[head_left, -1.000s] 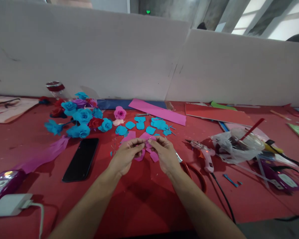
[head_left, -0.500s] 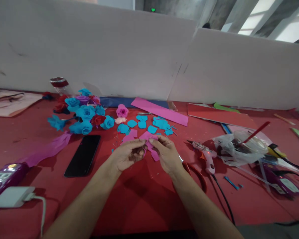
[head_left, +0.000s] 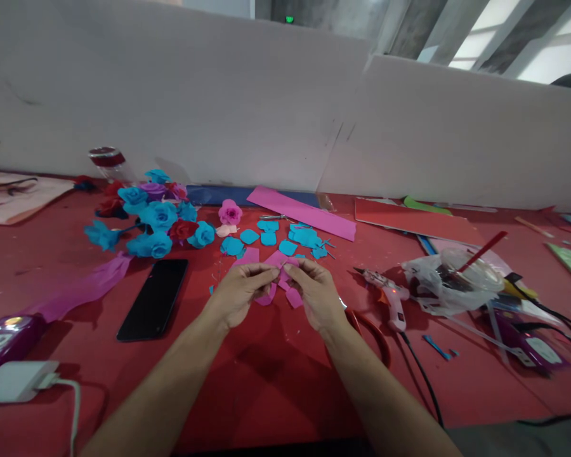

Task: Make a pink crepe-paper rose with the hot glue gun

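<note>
My left hand (head_left: 240,289) and my right hand (head_left: 316,289) meet near the middle of the red table, thumbs and forefingers pinched close together. Between the fingertips is a small piece of pink paper (head_left: 284,270), partly hidden by the fingers. More pink paper pieces (head_left: 294,297) lie under and around the hands. Just beyond them, blue paper petals (head_left: 306,237) are scattered, some overlapping. A finished pink flower (head_left: 230,212) stands behind the petals at the left. Scissors with red handles (head_left: 374,339) lie partly beneath my right forearm.
Blue, red and purple paper flowers (head_left: 159,217) and a black phone (head_left: 153,299) lie at left. At right are a glue gun (head_left: 387,295) with its cord, a plastic bag (head_left: 428,289) and a power strip (head_left: 535,346). A pale partition (head_left: 195,95) rises behind.
My left fingers have closed in more tightly by the pink paper and cover less of the pink pieces below. The whole view has shifted slightly, so the objects appear a little further left.
</note>
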Tool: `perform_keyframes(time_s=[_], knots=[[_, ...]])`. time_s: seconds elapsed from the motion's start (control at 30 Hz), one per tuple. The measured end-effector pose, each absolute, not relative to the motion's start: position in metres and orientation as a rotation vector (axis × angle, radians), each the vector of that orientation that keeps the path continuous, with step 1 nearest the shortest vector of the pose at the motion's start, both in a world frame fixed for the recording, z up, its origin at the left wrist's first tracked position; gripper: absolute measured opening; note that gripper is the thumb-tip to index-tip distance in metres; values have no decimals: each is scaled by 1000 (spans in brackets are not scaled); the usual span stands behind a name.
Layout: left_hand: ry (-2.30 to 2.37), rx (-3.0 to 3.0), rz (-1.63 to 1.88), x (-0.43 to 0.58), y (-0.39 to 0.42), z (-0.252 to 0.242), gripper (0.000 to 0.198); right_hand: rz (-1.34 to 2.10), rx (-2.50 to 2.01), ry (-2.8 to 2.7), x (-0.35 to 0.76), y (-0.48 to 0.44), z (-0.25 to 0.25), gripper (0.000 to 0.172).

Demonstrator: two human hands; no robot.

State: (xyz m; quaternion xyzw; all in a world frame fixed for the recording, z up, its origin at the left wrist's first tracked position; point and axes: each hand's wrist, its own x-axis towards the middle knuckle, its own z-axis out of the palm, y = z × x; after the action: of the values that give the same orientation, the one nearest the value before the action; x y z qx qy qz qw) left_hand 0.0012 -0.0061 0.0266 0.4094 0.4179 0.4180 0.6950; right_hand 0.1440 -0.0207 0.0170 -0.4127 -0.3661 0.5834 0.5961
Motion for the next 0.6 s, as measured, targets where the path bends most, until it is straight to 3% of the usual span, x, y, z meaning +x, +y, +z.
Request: perform_keyframes(time_s=[0.6], knots=[[1083, 1054, 1073, 10, -11, 23, 10, 1192, -1114, -1036, 143, -23, 16, 11]])
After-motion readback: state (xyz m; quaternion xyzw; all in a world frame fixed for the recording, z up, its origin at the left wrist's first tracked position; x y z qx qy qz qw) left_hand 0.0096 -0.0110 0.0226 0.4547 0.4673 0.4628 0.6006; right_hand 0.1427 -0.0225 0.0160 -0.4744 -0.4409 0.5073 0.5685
